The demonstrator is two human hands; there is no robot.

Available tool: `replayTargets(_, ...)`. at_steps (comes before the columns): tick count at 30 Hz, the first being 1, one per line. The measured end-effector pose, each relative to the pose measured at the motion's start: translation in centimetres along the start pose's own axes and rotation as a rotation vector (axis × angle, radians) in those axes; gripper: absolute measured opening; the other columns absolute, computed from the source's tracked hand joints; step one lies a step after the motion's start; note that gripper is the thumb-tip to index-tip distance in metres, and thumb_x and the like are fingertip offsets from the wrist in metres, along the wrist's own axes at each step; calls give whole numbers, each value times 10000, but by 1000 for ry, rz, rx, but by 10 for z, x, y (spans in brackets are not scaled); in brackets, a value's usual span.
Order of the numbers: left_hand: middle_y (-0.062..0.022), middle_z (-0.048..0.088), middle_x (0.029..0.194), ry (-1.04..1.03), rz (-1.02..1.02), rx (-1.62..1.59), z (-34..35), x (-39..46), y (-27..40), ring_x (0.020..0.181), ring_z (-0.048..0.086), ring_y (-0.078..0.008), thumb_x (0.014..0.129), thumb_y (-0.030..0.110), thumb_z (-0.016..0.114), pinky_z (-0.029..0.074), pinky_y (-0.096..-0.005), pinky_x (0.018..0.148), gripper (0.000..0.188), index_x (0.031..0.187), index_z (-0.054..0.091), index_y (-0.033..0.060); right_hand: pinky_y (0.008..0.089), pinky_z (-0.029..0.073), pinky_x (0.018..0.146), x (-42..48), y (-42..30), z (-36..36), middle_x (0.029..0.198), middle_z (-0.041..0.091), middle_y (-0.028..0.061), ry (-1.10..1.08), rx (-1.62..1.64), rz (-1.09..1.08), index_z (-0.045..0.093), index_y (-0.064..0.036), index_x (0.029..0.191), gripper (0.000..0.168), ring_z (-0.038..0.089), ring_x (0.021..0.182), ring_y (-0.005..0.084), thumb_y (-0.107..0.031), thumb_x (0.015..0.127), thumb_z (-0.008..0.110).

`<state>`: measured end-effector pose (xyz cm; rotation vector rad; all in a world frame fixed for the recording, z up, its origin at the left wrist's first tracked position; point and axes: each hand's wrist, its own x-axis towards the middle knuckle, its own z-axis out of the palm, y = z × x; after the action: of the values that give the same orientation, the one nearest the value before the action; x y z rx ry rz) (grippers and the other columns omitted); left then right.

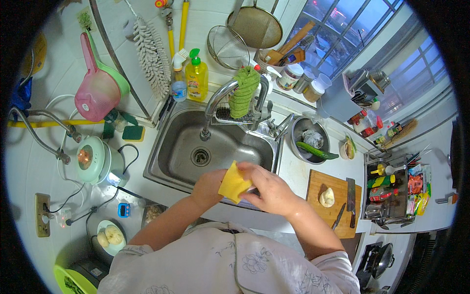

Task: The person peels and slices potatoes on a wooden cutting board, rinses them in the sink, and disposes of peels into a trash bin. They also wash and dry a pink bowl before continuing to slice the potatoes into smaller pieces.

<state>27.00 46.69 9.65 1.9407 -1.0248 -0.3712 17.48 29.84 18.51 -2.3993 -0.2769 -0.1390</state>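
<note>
A yellow cloth [234,183] is between my hands, over the front edge of the stainless steel sink [235,143]. My right hand [270,187] grips its right side, with thumb and fingers bent around it. My left hand [208,187] meets the cloth's left side, and its fingers are hidden behind the fabric. A small pale edge [253,190] shows between the cloth and my right palm; I cannot tell what it belongs to. Beyond my hands, the chrome faucet [220,92] arches over the basin, with a green cloth [244,92] draped on it.
To the right, a metal bowl [296,147] holds a cucumber [317,151]. A cutting board [315,224] carries a pale peeled piece [326,197], a cleaver [351,194] and a small knife [339,216]. Left stand a sponge [133,133], a green appliance [99,161] and a plate [110,250].
</note>
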Motion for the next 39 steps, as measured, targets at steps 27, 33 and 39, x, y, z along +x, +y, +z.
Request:
replayTargets(27, -42, 591, 966, 678, -340, -1050, 14, 27, 4, 860, 558, -114, 929, 240, 515, 457, -244, 725, 266, 1100, 539, 36, 260, 471, 753, 32, 36, 90, 978, 604, 51, 866, 1222, 564, 537, -2, 1139, 222, 569, 853, 118, -83, 945, 466)
replayTargets(33, -148, 621, 952, 282, 186, 299, -22, 23, -8, 877, 613, -287, 832, 172, 557, 485, -371, 739, 243, 1036, 546, 41, 354, 502, 713, 22, 59, 25, 925, 640, 172, 230, -137, 171, 613, -46, 1048, 265, 632, 812, 306, -10, 795, 542)
replayTargets(39, -187, 602, 708, 84, -44, 288, -22, 18, -3, 682, 588, -391, 838, 186, 533, 464, -478, 611, 176, 804, 573, 17, 343, 509, 681, 31, 53, 7, 906, 642, 152, 93, -100, -52, 611, -37, 1035, 270, 635, 802, 304, -8, 768, 582)
